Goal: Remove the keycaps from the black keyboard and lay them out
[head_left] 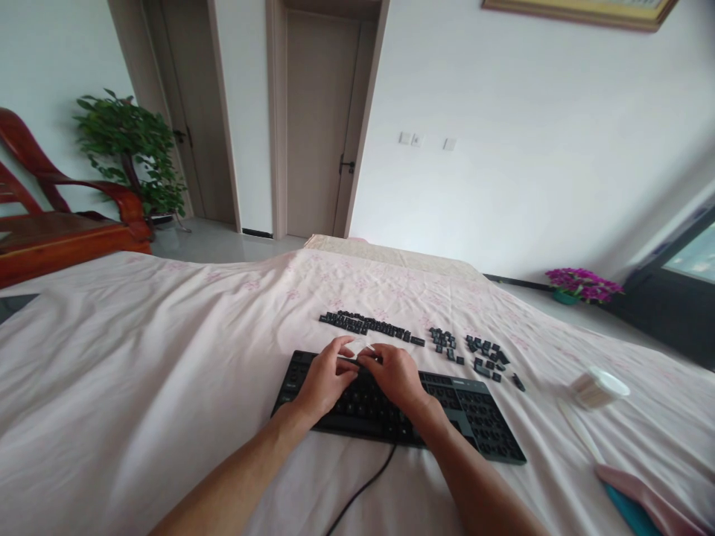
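Above the back edge of a black keyboard (351, 426), my left hand (329, 376) and my right hand (394, 372) meet fingertip to fingertip. Both are closed in a pinch around a small white, tissue-like piece (357, 346); its exact kind is too small to make out. Much of the keyboard has its keycaps off, and my hands and forearms hide part of it. Just behind it, loose black keycaps lie in rows: a long group (366, 324), a smaller group (443, 341) and another group (485, 353) to the right.
A clear round tub (600, 387) of pale sticks lies at the right, near a brush (581, 432) with a pink and teal handle. The keyboard cable (363, 487) runs toward me. Everything rests on a wrinkled pink sheet (167, 372). A wooden chair (72, 216) stands far left.
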Tool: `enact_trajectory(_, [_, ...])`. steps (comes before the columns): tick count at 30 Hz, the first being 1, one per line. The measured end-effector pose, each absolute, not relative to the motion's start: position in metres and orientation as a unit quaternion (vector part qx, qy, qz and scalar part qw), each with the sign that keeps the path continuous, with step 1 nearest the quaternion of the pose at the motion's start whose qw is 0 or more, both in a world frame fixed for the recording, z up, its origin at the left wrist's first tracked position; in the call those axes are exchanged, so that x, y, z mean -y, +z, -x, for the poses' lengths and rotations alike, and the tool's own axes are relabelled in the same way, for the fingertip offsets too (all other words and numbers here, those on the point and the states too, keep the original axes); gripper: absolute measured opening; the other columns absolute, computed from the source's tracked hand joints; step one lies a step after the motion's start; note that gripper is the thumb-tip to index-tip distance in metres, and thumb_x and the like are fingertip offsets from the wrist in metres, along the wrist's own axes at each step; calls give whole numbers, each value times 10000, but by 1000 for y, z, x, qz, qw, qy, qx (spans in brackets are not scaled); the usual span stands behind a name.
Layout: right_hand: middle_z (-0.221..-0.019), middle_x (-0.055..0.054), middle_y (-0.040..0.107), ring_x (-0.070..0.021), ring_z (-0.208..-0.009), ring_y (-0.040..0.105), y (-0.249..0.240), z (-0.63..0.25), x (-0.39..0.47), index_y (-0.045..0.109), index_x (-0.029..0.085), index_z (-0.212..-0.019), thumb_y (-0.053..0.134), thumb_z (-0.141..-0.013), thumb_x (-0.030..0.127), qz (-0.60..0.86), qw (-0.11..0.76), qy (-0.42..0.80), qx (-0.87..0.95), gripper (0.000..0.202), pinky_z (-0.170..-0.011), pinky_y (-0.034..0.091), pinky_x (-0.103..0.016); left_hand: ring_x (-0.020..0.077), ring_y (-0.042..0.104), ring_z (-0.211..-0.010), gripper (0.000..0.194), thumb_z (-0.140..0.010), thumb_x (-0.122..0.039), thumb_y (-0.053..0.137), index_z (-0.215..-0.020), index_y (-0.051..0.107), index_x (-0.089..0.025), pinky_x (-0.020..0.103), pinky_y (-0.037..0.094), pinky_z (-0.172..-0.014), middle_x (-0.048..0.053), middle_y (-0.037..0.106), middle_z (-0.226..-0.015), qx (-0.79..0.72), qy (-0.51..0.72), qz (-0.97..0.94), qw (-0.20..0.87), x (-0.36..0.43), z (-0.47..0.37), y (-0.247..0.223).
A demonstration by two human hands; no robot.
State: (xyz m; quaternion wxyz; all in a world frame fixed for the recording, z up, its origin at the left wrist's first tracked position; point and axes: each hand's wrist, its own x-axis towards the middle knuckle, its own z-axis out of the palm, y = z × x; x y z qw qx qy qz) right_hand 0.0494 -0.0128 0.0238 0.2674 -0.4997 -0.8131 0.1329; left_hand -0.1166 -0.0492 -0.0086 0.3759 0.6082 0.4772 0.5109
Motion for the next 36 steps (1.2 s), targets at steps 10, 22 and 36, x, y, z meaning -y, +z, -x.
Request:
enact_trajectory(10, [-878, -52, 728, -218, -852, 653, 17, -59, -61, 735, 262, -909, 542, -838, 328, 643, 169, 53, 745, 216, -650, 382, -268, 104, 639, -708, 390, -741, -100, 570, -1123, 566, -181, 278, 515, -808, 53, 642, -1018, -514, 480, -636, 319, 47, 117, -11])
enact_trajectory(22, [-880, -49, 729, -220, -851, 650, 6, -53, -70, 739, 257, -895, 550, -828, 328, 633, 180, 67, 750, 213, -650, 392, -268, 116, 646, -747, 376, -752, -103, 551, -1120, 581, -178, 285, 507, -835, 62, 648, -1043, -516, 467, -645, 316, 47, 118, -9])
enact_trajectory(36, [-798, -31, 684, -161, -770, 608, 58, -67, -8, 705, 233, -1006, 291, -978, 438, 434, 316, 195, 821, 463, -733, 437, -263, 128, 640, -771, 337, -758, -95, 548, -1077, 617, -177, 274, 515, -777, 57, 647, -1017, -507, 454, -666, 304, 49, 117, -9])
